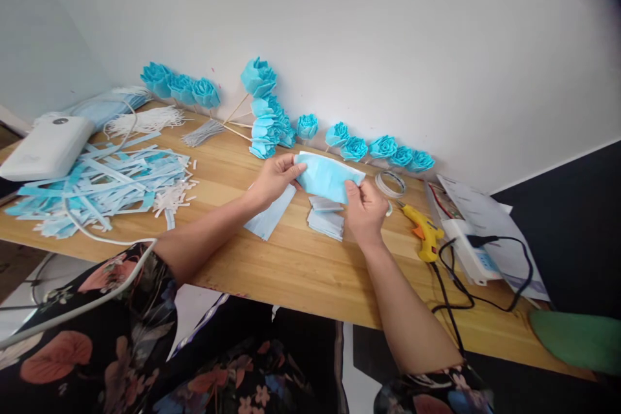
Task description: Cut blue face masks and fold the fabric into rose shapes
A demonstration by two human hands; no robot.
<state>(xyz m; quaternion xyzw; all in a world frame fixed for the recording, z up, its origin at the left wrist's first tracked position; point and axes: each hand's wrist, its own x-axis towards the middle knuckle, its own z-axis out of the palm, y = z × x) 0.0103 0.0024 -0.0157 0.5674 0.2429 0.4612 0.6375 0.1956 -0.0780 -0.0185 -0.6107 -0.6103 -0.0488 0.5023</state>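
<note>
A light blue sheet of thin material with a white edge is stretched out above the table, held at both ends. Its left end is pinched in my left hand, thumb on top. At the right end my right hand grips it between thumb and fingers. Under the sheet lie small folded pale blue pieces. A flat light blue piece lies on the wood below my left hand.
Blue fabric flowers line the wall. Cut strips and a white power bank are at left. A tape roll, yellow glue gun, and white power strip with black cables are at right on the wooden table.
</note>
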